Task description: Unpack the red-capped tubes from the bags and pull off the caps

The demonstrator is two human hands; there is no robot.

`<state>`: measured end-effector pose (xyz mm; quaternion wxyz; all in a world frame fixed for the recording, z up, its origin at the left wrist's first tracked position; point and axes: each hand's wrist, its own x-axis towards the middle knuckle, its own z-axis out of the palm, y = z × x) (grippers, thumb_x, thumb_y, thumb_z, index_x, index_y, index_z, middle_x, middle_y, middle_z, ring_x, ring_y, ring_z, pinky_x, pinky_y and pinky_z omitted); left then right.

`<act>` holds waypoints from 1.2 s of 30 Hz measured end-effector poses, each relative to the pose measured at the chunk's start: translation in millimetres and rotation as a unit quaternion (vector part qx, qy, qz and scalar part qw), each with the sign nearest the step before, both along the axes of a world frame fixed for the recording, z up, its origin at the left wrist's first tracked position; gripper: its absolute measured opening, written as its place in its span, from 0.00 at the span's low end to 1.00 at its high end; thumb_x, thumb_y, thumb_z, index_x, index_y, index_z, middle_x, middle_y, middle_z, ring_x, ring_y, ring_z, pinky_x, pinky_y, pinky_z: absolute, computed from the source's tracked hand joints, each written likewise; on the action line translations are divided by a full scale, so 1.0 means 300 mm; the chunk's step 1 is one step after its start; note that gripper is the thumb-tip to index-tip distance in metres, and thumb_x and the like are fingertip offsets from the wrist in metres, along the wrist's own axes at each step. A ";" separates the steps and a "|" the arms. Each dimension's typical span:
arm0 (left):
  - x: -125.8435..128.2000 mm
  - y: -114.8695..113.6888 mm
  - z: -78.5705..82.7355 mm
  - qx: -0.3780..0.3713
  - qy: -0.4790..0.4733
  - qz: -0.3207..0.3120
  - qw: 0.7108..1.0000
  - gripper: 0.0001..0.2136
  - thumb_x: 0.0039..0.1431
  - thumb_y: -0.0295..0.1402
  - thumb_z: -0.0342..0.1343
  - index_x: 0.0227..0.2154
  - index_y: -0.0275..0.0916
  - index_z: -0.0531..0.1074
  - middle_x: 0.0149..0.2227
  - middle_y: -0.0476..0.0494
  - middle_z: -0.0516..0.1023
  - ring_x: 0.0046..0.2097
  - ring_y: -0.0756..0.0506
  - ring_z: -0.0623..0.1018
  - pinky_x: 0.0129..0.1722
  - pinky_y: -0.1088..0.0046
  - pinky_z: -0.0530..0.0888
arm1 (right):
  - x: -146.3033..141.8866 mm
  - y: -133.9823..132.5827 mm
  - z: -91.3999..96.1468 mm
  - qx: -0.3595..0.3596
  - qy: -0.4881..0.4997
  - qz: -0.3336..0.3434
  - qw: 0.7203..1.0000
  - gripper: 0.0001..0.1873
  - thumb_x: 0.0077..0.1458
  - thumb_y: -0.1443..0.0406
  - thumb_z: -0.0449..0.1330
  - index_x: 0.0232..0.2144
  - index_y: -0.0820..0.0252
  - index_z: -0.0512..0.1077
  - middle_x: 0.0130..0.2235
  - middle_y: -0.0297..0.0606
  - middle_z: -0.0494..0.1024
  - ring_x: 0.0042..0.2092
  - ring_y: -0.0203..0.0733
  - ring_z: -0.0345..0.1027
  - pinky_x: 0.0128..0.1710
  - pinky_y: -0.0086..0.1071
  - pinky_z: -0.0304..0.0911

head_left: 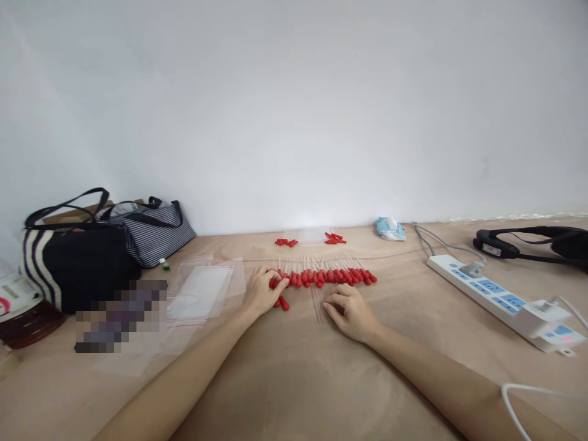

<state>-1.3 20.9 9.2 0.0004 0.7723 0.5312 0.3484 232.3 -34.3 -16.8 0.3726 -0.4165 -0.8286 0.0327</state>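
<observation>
A row of droppers with red rubber bulbs (316,277) and thin clear tubes lies across the table, bulbs toward me. At the row's left end is my left hand (264,293), its thumb and fingers closed round a red bulb (274,283). Two loose red bulbs (283,303) lie just below that hand. My right hand (353,311) rests in front of the row with its fingers curled together; whatever is at its fingertips is too small to make out. Several thin clear tubes (316,304) lie just left of it.
Clear zip bags (202,291) lie at left, near two bags (87,263) and a jar (32,321). Farther back are a clear packet (312,235) and small red bulbs (286,242). A blue mask (390,229), power strip (496,294) and black headset strap (528,242) occupy the right.
</observation>
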 end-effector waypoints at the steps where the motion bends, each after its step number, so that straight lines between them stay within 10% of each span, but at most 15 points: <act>1: -0.004 -0.009 -0.001 0.017 -0.010 0.004 1.000 0.08 0.50 0.37 0.52 0.22 0.39 0.69 0.34 0.45 0.69 0.41 0.44 0.69 0.43 0.65 0.66 | 0.000 0.000 0.001 0.002 0.000 0.001 1.000 0.07 0.51 0.68 0.53 0.26 0.59 0.70 0.30 0.37 0.71 0.34 0.38 0.63 0.36 0.33 0.59; 6: -0.037 -0.094 0.001 0.075 -0.039 0.013 0.996 0.07 0.53 0.36 0.51 0.26 0.39 0.69 0.35 0.44 0.69 0.41 0.44 0.69 0.44 0.64 0.65 | 0.000 -0.004 0.001 0.010 -0.003 -0.008 1.000 0.06 0.51 0.68 0.52 0.29 0.58 0.70 0.31 0.38 0.71 0.35 0.39 0.64 0.36 0.35 0.61; 13: -0.045 -0.200 0.012 0.036 0.012 -0.167 0.985 0.04 0.54 0.33 0.51 0.31 0.41 0.70 0.37 0.45 0.69 0.43 0.46 0.68 0.44 0.67 0.65 | 0.000 -0.023 0.014 0.087 0.011 -0.009 0.996 0.28 0.50 0.61 0.56 0.53 0.59 0.57 0.49 0.47 0.64 0.50 0.47 0.58 0.46 0.43 0.58; 36: 0.031 -0.178 -0.020 0.045 0.099 -0.257 0.960 0.08 0.56 0.34 0.50 0.37 0.43 0.72 0.48 0.44 0.70 0.54 0.42 0.64 0.53 0.56 0.60 | -0.028 -0.039 0.029 0.135 -0.066 0.068 0.986 0.09 0.54 0.65 0.53 0.37 0.54 0.71 0.42 0.38 0.74 0.48 0.41 0.62 0.52 0.45 0.53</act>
